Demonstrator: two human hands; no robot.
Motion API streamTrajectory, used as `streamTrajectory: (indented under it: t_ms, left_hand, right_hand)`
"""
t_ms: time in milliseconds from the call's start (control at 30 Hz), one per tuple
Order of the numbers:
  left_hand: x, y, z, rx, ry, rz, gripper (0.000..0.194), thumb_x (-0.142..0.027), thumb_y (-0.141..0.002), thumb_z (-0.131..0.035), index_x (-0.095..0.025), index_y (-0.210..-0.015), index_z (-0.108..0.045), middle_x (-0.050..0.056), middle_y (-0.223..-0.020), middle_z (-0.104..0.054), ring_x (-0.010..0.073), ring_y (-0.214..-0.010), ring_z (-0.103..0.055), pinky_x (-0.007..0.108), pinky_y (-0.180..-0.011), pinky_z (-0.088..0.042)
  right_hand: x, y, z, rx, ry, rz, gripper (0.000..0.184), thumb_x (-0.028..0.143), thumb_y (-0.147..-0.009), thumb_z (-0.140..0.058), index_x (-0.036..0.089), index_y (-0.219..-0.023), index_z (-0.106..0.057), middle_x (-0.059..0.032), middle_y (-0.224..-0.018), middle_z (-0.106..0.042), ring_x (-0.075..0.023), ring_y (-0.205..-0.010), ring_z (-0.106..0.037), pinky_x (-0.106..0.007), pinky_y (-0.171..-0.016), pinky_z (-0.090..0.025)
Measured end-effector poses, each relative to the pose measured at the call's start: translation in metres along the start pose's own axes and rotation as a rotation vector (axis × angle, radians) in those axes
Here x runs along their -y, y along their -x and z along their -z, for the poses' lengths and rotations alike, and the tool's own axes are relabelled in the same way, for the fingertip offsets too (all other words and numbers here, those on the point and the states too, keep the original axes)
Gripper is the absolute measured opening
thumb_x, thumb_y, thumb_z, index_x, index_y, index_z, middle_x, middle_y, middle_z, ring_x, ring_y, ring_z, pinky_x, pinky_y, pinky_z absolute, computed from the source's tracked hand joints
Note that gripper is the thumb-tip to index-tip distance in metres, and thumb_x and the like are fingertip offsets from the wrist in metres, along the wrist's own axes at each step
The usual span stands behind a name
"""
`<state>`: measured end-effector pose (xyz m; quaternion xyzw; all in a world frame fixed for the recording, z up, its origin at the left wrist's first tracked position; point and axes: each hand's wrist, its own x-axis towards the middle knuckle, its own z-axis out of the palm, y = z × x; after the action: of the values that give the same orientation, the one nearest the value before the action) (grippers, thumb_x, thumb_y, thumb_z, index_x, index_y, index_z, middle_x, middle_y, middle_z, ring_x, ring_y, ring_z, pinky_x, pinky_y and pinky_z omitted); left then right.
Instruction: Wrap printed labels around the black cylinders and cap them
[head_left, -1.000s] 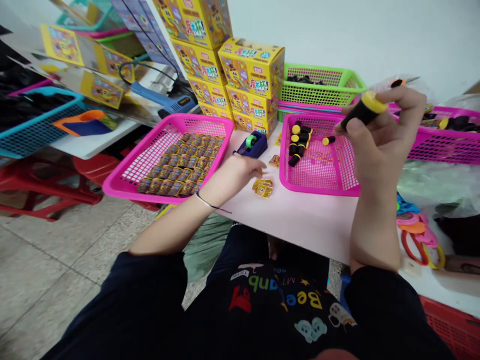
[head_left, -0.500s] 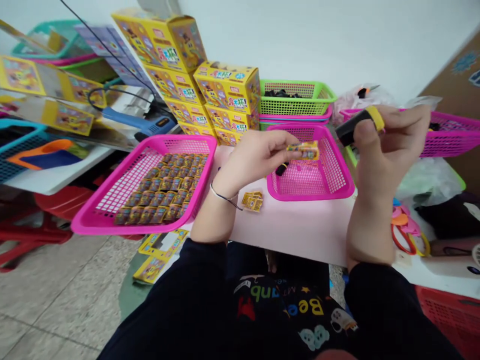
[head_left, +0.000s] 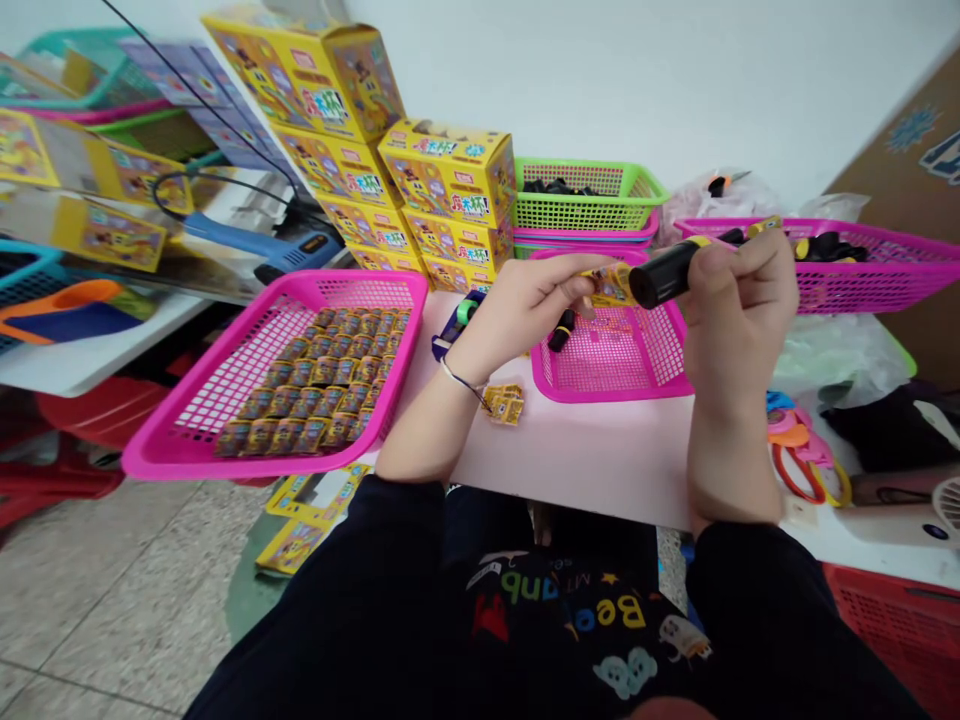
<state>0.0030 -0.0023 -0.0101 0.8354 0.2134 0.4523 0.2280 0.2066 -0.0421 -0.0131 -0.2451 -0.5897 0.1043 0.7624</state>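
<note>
One apparent yellow packet [head_left: 613, 285] in left hand [head_left: 517, 320], black tube [head_left: 664, 275] in right hand [head_left: 739, 310]

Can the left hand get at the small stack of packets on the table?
Probably yes: nothing lies between the left hand and the stack below it, though that hand holds a yellow packet.

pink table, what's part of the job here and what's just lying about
Job: black tube in right hand; yellow packet in left hand; pink basket of packets; loose packets.
Lying about: tape dispenser; scissors; blue power tool; stacked yellow boxes.
</note>
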Motion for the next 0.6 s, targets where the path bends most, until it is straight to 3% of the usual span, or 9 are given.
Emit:
streamTrajectory:
  t_ms: [100, 200, 300, 400, 500, 600]
  left_hand:
    - [-0.005, 0.0, 0.003, 0.022, -0.073, 0.0, 0.041, -0.041, -0.113, -0.051, -0.022, -0.138, -0.078, 0.001, -0.093, -0.085, 0.0147, -0.088, -0.081, 0.024, -0.087, -0.061]
    - [-0.012, 0.002, 0.004, 0.027, -0.116, -0.008, 0.041, -0.031, -0.111, -0.053, -0.023, -0.144, -0.076, 0.0, -0.095, -0.086, 0.0132, -0.087, -0.079, 0.023, -0.087, -0.06]
    - [-0.017, 0.005, 0.002, 0.039, -0.116, -0.021, 0.046, -0.041, -0.107, -0.062, -0.02, -0.146, -0.074, -0.001, -0.092, -0.084, 0.0128, -0.084, -0.076, 0.023, -0.085, -0.059]
    - [-0.019, 0.008, -0.001, 0.001, 0.048, 0.038, 0.058, -0.053, -0.098, -0.076, -0.018, -0.143, -0.075, 0.004, -0.11, -0.085, 0.0168, -0.092, -0.078, 0.028, -0.084, -0.063]
    - [-0.02, 0.01, 0.0, -0.048, 0.197, 0.106, 0.049, -0.047, -0.09, -0.085, -0.021, -0.131, -0.081, 0.005, -0.124, -0.084, 0.0213, -0.107, -0.08, 0.035, -0.091, -0.067]
    - [-0.02, 0.008, 0.003, -0.066, 0.151, 0.113, 0.038, -0.038, -0.087, -0.088, -0.021, -0.12, -0.083, 0.005, -0.12, -0.085, 0.0206, -0.108, -0.08, 0.035, -0.096, -0.067]
  right_hand:
    - [0.002, -0.002, 0.001, 0.035, 0.026, 0.046, 0.045, 0.055, -0.09, -0.088, 0.028, -0.082, -0.053, 0.0055, -0.075, -0.068, -0.0152, -0.073, -0.074, -0.032, -0.069, -0.063]
    - [0.002, -0.001, 0.003, 0.048, 0.049, 0.092, 0.04, 0.049, -0.09, -0.089, 0.029, -0.084, -0.055, 0.0037, -0.088, -0.078, -0.0163, -0.082, -0.079, -0.034, -0.073, -0.065]
    - [-0.002, 0.001, 0.004, 0.088, 0.043, 0.124, 0.032, 0.043, -0.092, -0.088, 0.029, -0.089, -0.059, 0.0038, -0.101, -0.079, -0.017, -0.094, -0.08, -0.037, -0.081, -0.066]
    - [-0.003, 0.004, 0.004, 0.196, 0.025, 0.201, 0.028, 0.037, -0.091, -0.089, 0.03, -0.092, -0.062, 0.0037, -0.105, -0.079, -0.0183, -0.099, -0.08, -0.039, -0.083, -0.067]
    - [0.001, 0.005, 0.003, 0.349, 0.072, 0.212, 0.021, 0.027, -0.091, -0.088, 0.031, -0.092, -0.067, 0.0005, -0.112, -0.081, -0.0219, -0.106, -0.08, -0.043, -0.085, -0.068]
    - [0.005, 0.005, 0.002, 0.378, 0.167, 0.254, 0.017, 0.023, -0.091, -0.085, 0.034, -0.099, -0.074, 0.0008, -0.114, -0.083, -0.0237, -0.106, -0.081, -0.047, -0.087, -0.07]
